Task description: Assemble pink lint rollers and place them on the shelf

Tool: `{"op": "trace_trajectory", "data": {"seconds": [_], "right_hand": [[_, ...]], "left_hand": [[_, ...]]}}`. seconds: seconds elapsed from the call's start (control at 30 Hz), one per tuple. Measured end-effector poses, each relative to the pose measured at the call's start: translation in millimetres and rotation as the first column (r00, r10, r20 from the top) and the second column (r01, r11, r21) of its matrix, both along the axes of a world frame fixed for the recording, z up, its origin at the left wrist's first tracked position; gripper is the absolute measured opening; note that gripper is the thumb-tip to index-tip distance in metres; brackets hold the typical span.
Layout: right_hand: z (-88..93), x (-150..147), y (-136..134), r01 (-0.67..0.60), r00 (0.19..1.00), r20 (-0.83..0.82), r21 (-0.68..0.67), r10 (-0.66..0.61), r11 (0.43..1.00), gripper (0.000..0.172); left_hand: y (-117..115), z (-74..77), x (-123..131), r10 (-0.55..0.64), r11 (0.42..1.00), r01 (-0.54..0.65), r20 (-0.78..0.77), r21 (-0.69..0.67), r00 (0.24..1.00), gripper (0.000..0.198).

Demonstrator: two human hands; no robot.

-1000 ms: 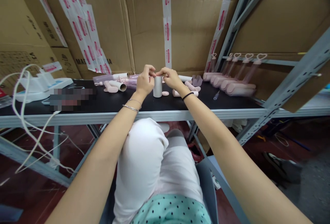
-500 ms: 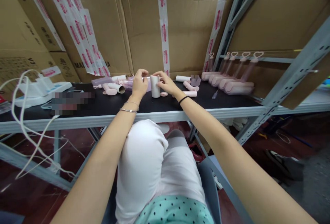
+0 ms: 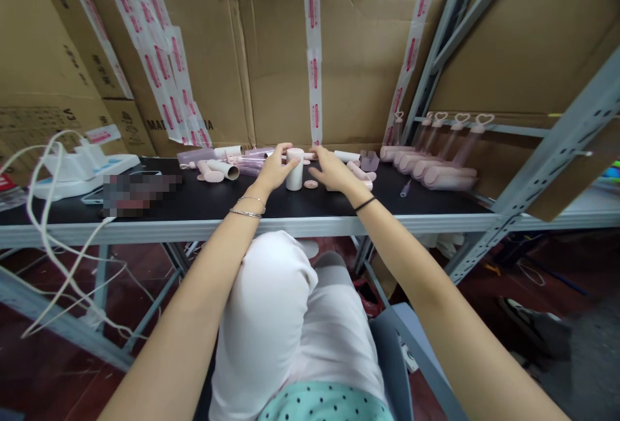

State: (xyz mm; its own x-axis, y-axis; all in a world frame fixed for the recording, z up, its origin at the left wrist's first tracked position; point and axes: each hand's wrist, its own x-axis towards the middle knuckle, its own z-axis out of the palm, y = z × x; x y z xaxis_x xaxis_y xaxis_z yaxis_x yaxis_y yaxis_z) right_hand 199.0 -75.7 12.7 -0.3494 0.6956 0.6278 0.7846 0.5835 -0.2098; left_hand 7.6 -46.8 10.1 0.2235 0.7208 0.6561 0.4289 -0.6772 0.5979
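Observation:
A white cylinder (image 3: 294,179) stands upright on the black tabletop, its top pale pink. My left hand (image 3: 275,172) grips it from the left, thumb across its near side and fingers at its upper edge. To the right of the cylinder, my right hand (image 3: 333,170) holds nothing, its fingers apart and reaching forward. A small pink oval piece (image 3: 310,184) lies flat between the cylinder and my right hand. Behind my left hand are clear purplish plastic parts (image 3: 252,166), partly hidden.
At left lie a white tube (image 3: 223,169) and a pink part (image 3: 209,172), near a power strip (image 3: 92,175) with white cables. Several pink pieces with heart-shaped loops (image 3: 448,175) stand at right. A cardboard wall (image 3: 276,72) backs the table's metal front edge (image 3: 320,225).
My left hand has closed on the white cylinder. My right hand has let go of it and moved right, opening. The view has tilted up slightly.

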Motion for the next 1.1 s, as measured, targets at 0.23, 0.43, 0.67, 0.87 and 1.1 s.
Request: {"op": "trace_trajectory", "data": {"seconds": [0.23,0.43,0.67,0.87,1.1], "right_hand": [[-8.6,56.4,-46.1,0.389,0.834,0.475,-0.146,-0.28,0.91,0.023],[1.0,40.3,-32.5,0.123,0.992,-0.02,-0.034,-0.124,0.992,0.026],[24.1,-32.0,2.4,-0.3,0.723,-0.679,-0.143,0.127,0.943,0.039],[14.1,-65.5,17.9,-0.369,0.629,-0.757,-0.091,0.177,0.925,0.054],[9.5,-75.4,26.3,-0.486,0.463,-0.86,-0.045,0.214,0.873,0.047]], "left_hand": [[-10.7,3.5,1.5,0.0,0.993,-0.003,-0.029,-0.118,1.0,0.065],[-13.3,2.8,0.6,-0.041,0.99,0.035,-0.037,-0.139,0.998,0.055],[0.3,0.2,2.0,-0.087,0.992,0.107,0.249,-0.068,0.964,0.052],[-2.7,4.4,2.8,-0.048,0.981,0.136,0.507,-0.138,0.861,0.056],[-3.3,8.7,2.1,-0.035,0.967,0.183,0.619,-0.177,0.784,0.049]]}}
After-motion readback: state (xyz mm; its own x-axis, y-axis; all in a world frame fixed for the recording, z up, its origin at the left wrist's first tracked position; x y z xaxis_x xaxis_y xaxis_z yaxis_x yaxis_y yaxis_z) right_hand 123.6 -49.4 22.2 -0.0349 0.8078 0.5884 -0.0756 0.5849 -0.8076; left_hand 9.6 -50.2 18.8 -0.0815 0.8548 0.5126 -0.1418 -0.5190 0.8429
